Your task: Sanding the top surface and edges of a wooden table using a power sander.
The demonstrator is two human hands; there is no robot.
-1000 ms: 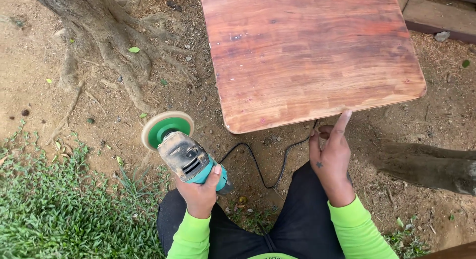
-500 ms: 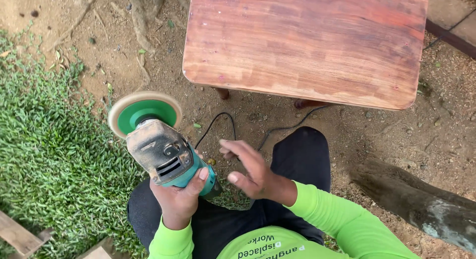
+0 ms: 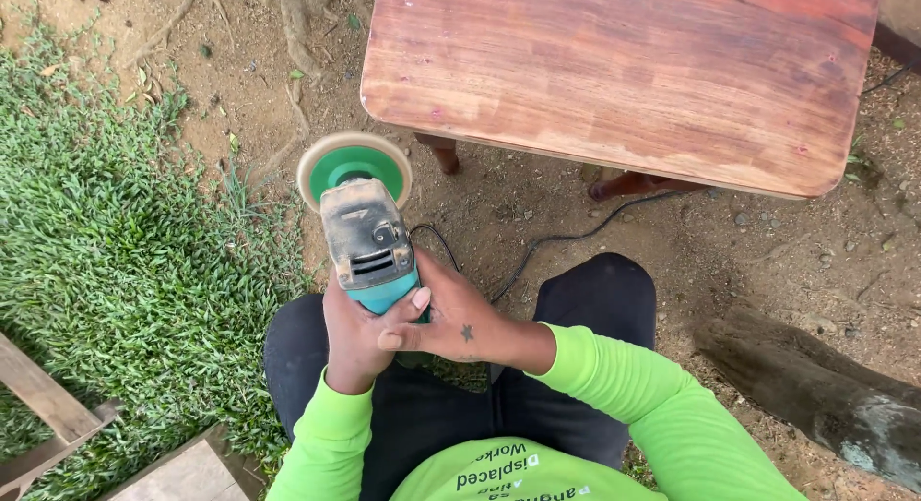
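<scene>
Right now the wooden table (image 3: 624, 79) stands on bare dirt ahead of my knees, with grass (image 3: 106, 271) off to my left. Below its near edge I hold the grinder (image 3: 367, 234) over my lap, its green disc (image 3: 354, 165) pointing away, clear of the table, and its black cord (image 3: 566, 240) trailing under the tabletop. Both hands close around its teal handle: my left hand (image 3: 353, 340) grips from below, and my right hand (image 3: 459, 323) wraps over the side.

Teal-bodied angle grinder (image 3: 369, 242), dusty grey head, green-backed sanding disc (image 3: 354, 165) pointing away, held above dirt.
</scene>
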